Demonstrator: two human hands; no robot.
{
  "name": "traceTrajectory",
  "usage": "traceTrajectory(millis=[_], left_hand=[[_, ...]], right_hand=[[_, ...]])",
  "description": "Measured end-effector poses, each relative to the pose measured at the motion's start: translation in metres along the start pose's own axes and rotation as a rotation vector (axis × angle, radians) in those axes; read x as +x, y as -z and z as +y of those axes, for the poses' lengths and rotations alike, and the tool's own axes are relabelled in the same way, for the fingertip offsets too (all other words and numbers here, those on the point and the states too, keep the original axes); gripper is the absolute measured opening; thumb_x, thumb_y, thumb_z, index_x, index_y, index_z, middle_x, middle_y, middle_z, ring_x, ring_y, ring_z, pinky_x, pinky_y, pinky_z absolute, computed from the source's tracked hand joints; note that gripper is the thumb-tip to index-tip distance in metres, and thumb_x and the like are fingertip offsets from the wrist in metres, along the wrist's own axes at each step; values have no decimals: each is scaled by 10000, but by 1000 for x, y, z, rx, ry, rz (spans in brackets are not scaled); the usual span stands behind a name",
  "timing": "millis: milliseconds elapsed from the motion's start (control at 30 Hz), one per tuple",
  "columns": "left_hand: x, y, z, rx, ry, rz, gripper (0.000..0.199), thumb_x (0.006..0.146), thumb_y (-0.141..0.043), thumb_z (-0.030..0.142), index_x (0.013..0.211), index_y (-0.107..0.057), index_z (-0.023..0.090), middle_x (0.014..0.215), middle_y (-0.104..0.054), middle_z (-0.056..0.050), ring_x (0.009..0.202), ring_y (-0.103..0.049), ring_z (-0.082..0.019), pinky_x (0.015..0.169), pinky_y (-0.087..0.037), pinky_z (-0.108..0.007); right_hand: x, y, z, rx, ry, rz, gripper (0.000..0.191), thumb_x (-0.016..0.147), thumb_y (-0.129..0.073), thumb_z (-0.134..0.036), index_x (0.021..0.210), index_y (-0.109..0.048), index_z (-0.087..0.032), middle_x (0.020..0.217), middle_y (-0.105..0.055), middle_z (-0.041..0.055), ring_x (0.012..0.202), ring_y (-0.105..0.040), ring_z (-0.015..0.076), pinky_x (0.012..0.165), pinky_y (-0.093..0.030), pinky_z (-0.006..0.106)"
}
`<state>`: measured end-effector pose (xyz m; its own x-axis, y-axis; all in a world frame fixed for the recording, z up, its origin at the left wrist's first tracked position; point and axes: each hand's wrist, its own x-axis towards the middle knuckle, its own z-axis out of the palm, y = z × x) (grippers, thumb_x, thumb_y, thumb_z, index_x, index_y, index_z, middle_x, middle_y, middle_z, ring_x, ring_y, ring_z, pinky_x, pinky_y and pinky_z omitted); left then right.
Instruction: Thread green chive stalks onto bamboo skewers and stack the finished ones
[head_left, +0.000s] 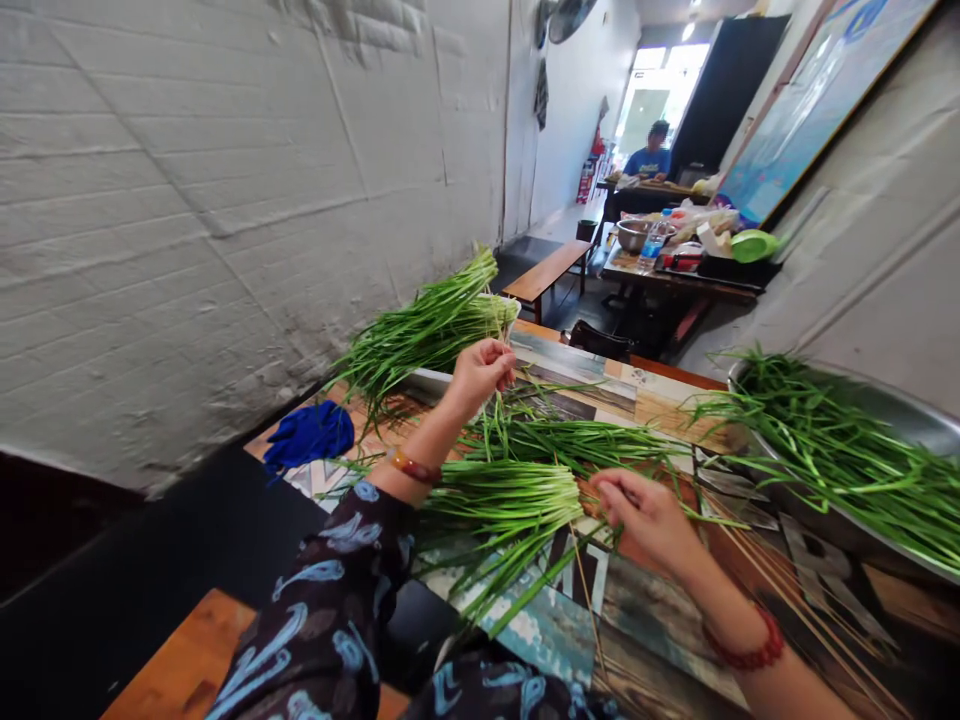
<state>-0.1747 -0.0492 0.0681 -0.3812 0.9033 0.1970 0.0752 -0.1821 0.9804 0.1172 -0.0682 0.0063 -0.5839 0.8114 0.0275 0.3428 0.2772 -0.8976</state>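
My left hand [484, 378] is raised over the table's middle, thumb and fingers pinched together; whatever they hold is too thin to make out. My right hand [646, 515] is lower right, fingertips closed beside the pale cut ends of a bunch of garlic chives [517, 492]. Nothing I can name shows in its pinch. Behind that bunch lie looser chives [555, 440]. A thin bamboo skewer [589, 590] slants down from the bunch's pale ends. Beyond my left hand, a tall heap of chives [427, 320] rests on a white tray [429, 384].
At right stands a metal basin [919, 420] full of chives. Several long bamboo skewers [787, 600] lie near it. A blue glove [309, 438] is at the table's left corner. Farther back are a wooden bench [551, 270], a cluttered table [682, 280] and a seated person [649, 160].
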Motion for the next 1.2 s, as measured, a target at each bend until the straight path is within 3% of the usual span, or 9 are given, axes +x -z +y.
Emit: traceTrajectory(millis=[233, 433, 500, 633, 733, 833, 933, 1067, 1200], left_hand=[[-83, -73, -31, 266, -115, -224, 144, 810, -620, 264, 727, -563, 161, 569, -572, 31, 484, -479, -77, 482, -357, -187], [-111, -98, -29, 446, -212, -457, 147, 811, -654, 289, 736, -618, 167, 632, -600, 14, 567, -490, -104, 557, -360, -223], [-106, -93, -10, 437, -289, -386, 159, 856, -616, 325, 855, -666, 174, 736, -657, -14, 634, -546, -123, 619, -416, -237], [-82, -78, 43, 498, -567, 17, 247, 897, -553, 329, 1008, -673, 143, 829, -637, -54, 764, -562, -156, 753, -463, -272], [-68, -76, 79, 516, -683, -27, 370, 829, -651, 365, 1137, -653, 159, 1046, -649, -85, 974, -583, -199, 922, -455, -330], [-66, -81, 107, 436, -592, -400, 437, 716, -765, 407, 1067, -684, 160, 1093, -665, -80, 1089, -585, -248, 990, -431, -364], [-78, -87, 126, 286, -338, -649, 333, 728, -741, 431, 853, -687, 127, 856, -669, -54, 824, -627, -198, 775, -490, -308], [-102, -91, 139, 300, -272, -571, 284, 713, -744, 391, 742, -623, 135, 696, -584, -7, 623, -518, -120, 576, -395, -236], [-118, -97, 114, 583, -278, -561, 314, 686, -763, 368, 625, -546, 150, 585, -442, 44, 571, -383, -82, 541, -282, -222]], right_hand=[[70, -11, -62, 417, 135, 207, 502, 823, -623, -501, 1199, -582, -171, 1035, -702, 97, 824, -670, 175, 670, -538, 284], [48, -6, -58, 469, 123, 400, 345, 882, -544, -445, 1100, -608, -185, 780, -570, -12, 545, -460, 67, 486, -374, 192], [31, 6, -53, 427, 130, 376, 340, 894, -531, -450, 1085, -620, -183, 755, -537, -19, 504, -375, 61, 445, -296, 199], [2, 36, -51, 329, 182, 284, 334, 921, -518, -453, 1075, -640, -183, 713, -525, -23, 463, -321, 59, 428, -230, 218], [-15, 53, -58, 195, 240, 248, 324, 938, -509, -451, 1062, -661, -192, 719, -562, -6, 482, -374, 72, 442, -272, 222], [-31, 63, -72, 107, 293, 268, 315, 943, -512, -459, 981, -682, -196, 729, -597, 19, 517, -437, 91, 461, -338, 229], [-50, 70, -88, 100, 329, 305, 296, 939, -531, -445, 910, -692, -198, 732, -621, 28, 502, -458, 90, 457, -374, 234], [-75, 75, -96, 167, 308, 347, 275, 919, -568, -415, 1030, -698, -200, 731, -639, 13, 453, -484, 78, 434, -410, 229], [-95, 65, -71, 350, 60, 133, 399, 885, -583, -404, 1211, -613, -175, 700, -639, -7, 408, -541, 74, 333, -335, 170]])
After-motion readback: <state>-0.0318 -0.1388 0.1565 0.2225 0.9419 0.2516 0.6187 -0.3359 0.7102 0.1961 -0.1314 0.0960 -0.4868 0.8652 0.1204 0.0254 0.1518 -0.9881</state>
